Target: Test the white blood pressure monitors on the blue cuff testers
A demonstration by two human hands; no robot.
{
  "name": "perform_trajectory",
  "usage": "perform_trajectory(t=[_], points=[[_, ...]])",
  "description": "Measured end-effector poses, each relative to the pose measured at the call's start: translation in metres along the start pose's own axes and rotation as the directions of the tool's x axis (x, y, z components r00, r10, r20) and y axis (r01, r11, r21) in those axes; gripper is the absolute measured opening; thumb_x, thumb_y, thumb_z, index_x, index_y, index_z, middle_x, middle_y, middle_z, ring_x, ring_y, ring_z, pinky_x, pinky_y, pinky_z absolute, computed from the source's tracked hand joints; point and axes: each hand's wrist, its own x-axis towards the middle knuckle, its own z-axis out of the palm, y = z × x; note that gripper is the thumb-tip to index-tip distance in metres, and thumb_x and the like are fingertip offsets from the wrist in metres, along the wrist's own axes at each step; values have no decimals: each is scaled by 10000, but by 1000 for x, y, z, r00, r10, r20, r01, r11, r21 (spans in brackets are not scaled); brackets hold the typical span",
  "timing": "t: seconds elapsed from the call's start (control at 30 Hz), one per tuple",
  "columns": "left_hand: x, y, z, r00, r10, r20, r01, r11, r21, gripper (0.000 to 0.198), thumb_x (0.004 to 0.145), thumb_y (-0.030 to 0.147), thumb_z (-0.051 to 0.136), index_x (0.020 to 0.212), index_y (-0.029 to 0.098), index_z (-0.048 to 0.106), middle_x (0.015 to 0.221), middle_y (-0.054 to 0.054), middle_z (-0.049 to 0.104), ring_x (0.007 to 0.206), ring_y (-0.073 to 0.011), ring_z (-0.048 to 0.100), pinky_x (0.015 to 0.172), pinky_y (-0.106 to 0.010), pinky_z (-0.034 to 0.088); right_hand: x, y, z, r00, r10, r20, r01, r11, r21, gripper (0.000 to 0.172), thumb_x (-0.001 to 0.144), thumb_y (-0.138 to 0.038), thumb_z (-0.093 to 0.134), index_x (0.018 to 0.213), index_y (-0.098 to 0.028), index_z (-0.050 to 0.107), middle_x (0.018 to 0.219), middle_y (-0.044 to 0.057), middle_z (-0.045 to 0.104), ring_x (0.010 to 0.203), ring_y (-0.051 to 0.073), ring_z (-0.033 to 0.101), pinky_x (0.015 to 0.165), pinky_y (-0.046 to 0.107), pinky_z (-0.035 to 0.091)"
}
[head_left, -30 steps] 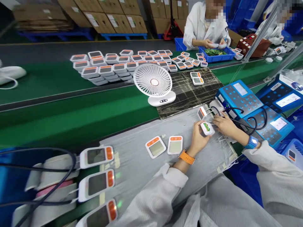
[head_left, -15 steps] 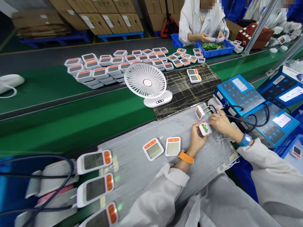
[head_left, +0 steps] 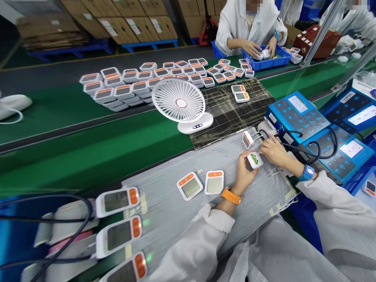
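Note:
My left hand (head_left: pixel 246 173) is closed around a small white blood pressure monitor (head_left: pixel 254 159). Its open battery compartment faces up, with green batteries inside. At the monitor's right edge, the fingertips of my right hand (head_left: pixel 273 150) are pinched together; what they hold is too small to make out. Just beyond, another monitor (head_left: pixel 248 139) with an orange panel stands on its side, thin tubes running from it to the right. Two more monitors, one tilted (head_left: pixel 189 185) and one straighter (head_left: pixel 214 182), lie screen up on the grey mat left of my left hand.
Blue tester boxes (head_left: pixel 298 117) with dark hoses stand at the right. A white fan (head_left: pixel 181 102) is behind the mat (head_left: pixel 164 219). Monitors with lit buttons (head_left: pixel 119 237) line the left, near cuffs. Stacked monitors (head_left: pixel 126 92) and a co-worker's blue tray (head_left: pixel 272 64) sit across the belt.
My hands and the monitor have barely moved. Across the belt, the co-worker's hands have lowered white devices into the blue tray.

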Motion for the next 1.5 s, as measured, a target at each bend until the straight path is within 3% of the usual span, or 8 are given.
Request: perform_trajectory(t=[0.23, 0.63, 0.87, 1.0, 1.1, 1.2, 1.5], points=[[0, -2, 0, 1000, -3, 4, 3, 1000, 5, 668, 693, 118, 788, 1252, 256, 449, 1404, -119, 508, 1345, -260, 527, 1088, -496, 492, 2, -3, 2, 1000, -9, 19, 11, 997, -77, 263, 963, -108, 460, 919, -212, 698, 913, 70, 637, 986, 250, 556, 1207, 538, 240], [1, 0, 0, 1000, -21, 17, 21, 1000, -2, 643, 696, 124, 796, 1231, 242, 457, 1410, -128, 512, 1353, -260, 523, 1100, -498, 479, 3, -5, -2, 998, 11, 57, -9, 999, -31, 237, 975, -142, 471, 930, -203, 695, 931, 80, 641, 1003, 245, 567, 1212, 525, 233], [3, -1, 1, 1000, -11, 8, 11, 995, -97, 661, 662, 129, 845, 1226, 236, 517, 1410, -127, 533, 1341, -287, 533, 1071, -485, 502, 6, -12, -6, 992, -1, 129, 9, 998, -61, 228, 955, -103, 471, 941, -178, 686, 963, 97, 657, 1021, 256, 592, 1224, 586, 187], [3, -3, 0, 1000, -14, -1, 14, 995, -102, 678, 647, 94, 845, 1227, 247, 531, 1404, -121, 544, 1323, -285, 546, 1047, -484, 518, -3, -2, -10, 997, -11, 71, 2, 992, 123, 190, 973, -149, 513, 1013, -180, 695, 1021, 89, 703, 1051, 243, 642, 1237, 592, 188], [3, -4, 0, 1000, -5, 2, 5, 995, -103, 690, 642, 77, 839, 1233, 254, 530, 1399, -116, 546, 1318, -282, 549, 1037, -482, 525, -11, 8, -9, 995, -89, 31, 80, 970, 230, 143, 966, -194, 575, 978, -211, 717, 1096, 69, 725, 1157, 248, 630, 1251, 608, 139], [3, -5, 0, 1000, 6, 4, -5, 995, -102, 694, 646, 74, 836, 1242, 253, 530, 1398, -115, 543, 1323, -278, 545, 1043, -482, 522, -15, 14, -4, 988, -150, 38, 138, 966, 220, 146, 973, -227, 592, 966, -229, 738, 1122, 61, 732, 1214, 254, 604, 1254, 621, 102], [4, -6, 1, 1000, 1, 3, 0, 998, -70, 687, 641, 91, 835, 1241, 245, 538, 1395, -119, 552, 1304, -276, 560, 1037, -483, 528, -14, 11, 5, 989, -147, 22, 141, 977, 163, 175, 971, -184, 555, 972, -206, 728, 1097, 84, 708, 1183, 252, 591, 1244, 642, 69]])
